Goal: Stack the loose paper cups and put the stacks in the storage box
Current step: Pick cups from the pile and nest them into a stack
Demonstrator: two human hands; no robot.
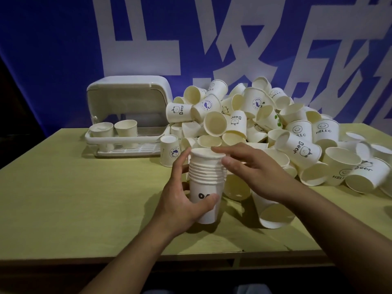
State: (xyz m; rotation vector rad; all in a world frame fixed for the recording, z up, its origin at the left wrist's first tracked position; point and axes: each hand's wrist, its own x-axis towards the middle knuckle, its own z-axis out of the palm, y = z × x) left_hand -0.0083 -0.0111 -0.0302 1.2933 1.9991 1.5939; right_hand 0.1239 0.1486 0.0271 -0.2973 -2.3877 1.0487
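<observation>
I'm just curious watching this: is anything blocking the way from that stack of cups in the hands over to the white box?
Nothing visible blocks it. The stack, gripped by the left hand, faces bare table up to the storage box, whose lid is up. Two stacks already stand inside; one upright cup stands beside the box.

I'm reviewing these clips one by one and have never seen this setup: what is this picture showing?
No machine here: a person's bare hands, filmed by a camera worn on the head, looking down. The left hand has its grip round a stack of nested paper cups; the right hand rests open fingers on the stack's top. On the table lies a big pile of loose cups. At the back left stands the open white storage box, with two cup stacks inside.
</observation>
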